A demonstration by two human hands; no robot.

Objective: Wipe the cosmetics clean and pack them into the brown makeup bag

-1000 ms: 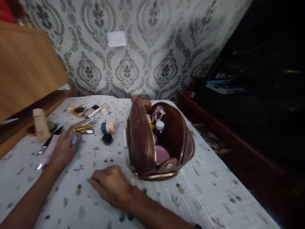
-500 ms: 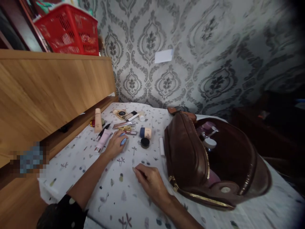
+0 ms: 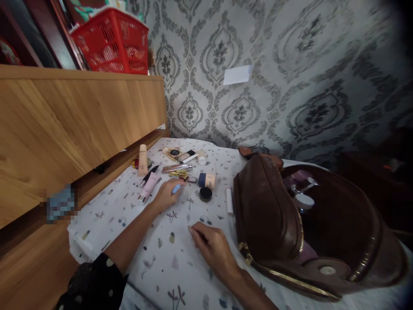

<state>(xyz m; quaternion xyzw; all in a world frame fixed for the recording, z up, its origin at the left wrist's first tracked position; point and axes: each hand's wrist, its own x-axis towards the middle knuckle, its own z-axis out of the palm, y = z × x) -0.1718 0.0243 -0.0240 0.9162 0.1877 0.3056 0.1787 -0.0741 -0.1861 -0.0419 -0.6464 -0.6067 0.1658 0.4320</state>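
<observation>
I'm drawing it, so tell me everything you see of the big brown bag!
The brown bag looks like smooth, shiny leather, with gold-coloured zips and a pale round stud on its flap. It stands wide open on the patterned cloth, at the picture's right. Inside are a white-capped container and something pink. A white tube lies close by its left side; the right hand is near.

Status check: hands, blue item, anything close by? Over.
Left hand at small blue item, grip unclear. Right hand loosely curled, beside open brown bag. Black round container close, to the right of left hand.
</observation>
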